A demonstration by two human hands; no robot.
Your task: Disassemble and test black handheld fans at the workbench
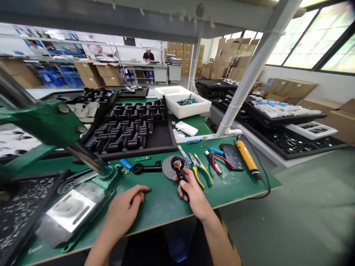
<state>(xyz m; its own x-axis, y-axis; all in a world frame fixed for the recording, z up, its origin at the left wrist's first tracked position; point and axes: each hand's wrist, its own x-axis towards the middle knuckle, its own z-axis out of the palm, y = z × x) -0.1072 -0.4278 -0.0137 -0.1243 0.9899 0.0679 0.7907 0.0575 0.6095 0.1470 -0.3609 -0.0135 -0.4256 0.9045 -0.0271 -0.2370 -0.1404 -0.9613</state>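
Note:
My right hand (194, 194) grips the handle of a black device (179, 170) with a ring-shaped head. Its head rests over a round perforated metal disc (169, 167) on the green workbench (163, 201). My left hand (124, 208) lies on the bench to the left, fingers curled loosely, with nothing visible in it. A second black ring-headed device (145, 168) lies flat just beyond my left hand. A small blue part (125, 163) sits beside it.
A black tray (133, 127) of several black devices stands behind. Yellow pliers (202, 173), red cutters (216, 160), a dark phone-like slab (232, 156) and an orange corded screwdriver (247, 159) lie to the right. A green press (72, 199) stands left. White bins (186, 103) sit farther back. A person stands in the distance.

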